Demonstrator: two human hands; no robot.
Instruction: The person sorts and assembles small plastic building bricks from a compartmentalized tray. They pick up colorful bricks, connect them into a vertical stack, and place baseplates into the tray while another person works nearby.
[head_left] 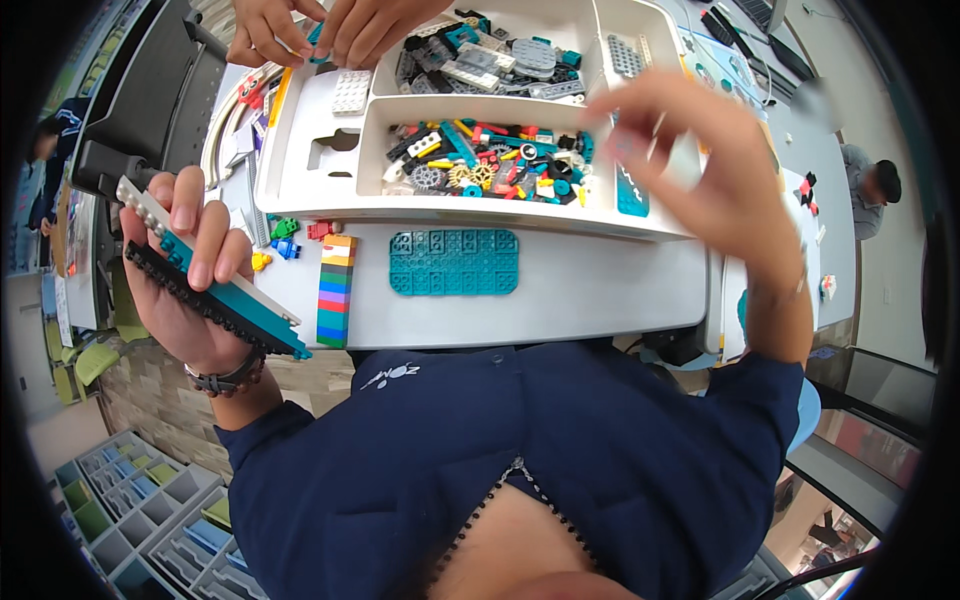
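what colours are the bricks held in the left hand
The held bricks are white, teal and black, seen best in the head view.

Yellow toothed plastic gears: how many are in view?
2: a yellow gear and, right of it, another yellow gear, among mixed pieces in the white plastic box; more may be hidden.

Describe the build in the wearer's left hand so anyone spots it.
Find the big white bin; left of it is the wearer's left hand. The build is gripped there. Unlike the multicoloured stack nearby, it has long white, teal and black layers.
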